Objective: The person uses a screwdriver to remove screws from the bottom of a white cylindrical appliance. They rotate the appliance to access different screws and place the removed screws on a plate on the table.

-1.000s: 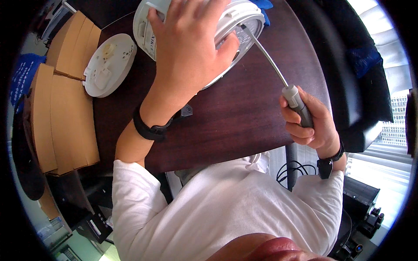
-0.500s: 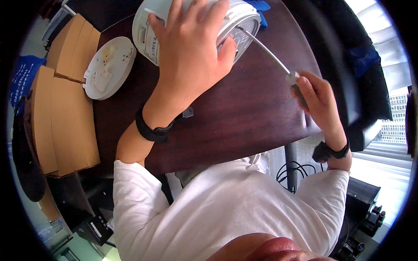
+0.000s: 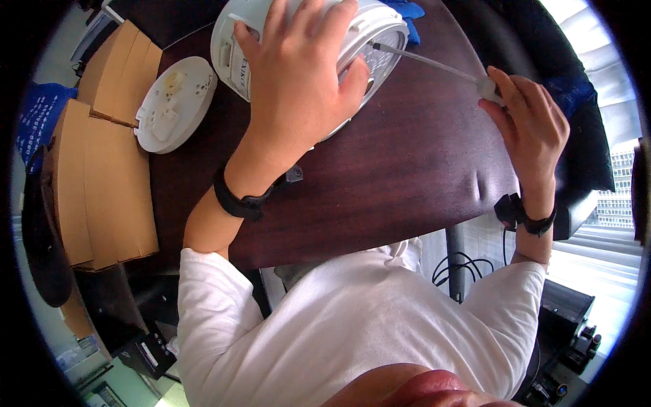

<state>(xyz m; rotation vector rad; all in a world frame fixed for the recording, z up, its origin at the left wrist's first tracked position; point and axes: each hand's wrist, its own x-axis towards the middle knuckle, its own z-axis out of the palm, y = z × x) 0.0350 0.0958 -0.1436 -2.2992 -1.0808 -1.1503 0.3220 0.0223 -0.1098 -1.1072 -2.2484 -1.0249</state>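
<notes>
A white round appliance [image 3: 234, 51] lies tipped on its side on the dark wooden table [image 3: 407, 169]. My left hand [image 3: 298, 81] is spread over it, palm down, holding it in place. My right hand [image 3: 532, 125] grips the handle of a long thin screwdriver [image 3: 424, 60]. Its metal shaft runs left to the rim of the appliance, where the tip [image 3: 375, 46] touches the underside. Both wrists carry black bands.
A white round base plate [image 3: 173, 105] lies flat on the table to the left. Brown cardboard boxes [image 3: 102, 156] stand beyond the table's left edge. A blue cloth [image 3: 407, 10] sits behind the appliance. Black cables [image 3: 461, 268] hang under the right side.
My right hand has risen and turned, fingers now uppermost around the screwdriver handle. The shaft lies flatter, its tip still at the appliance rim. My left hand has barely shifted.
</notes>
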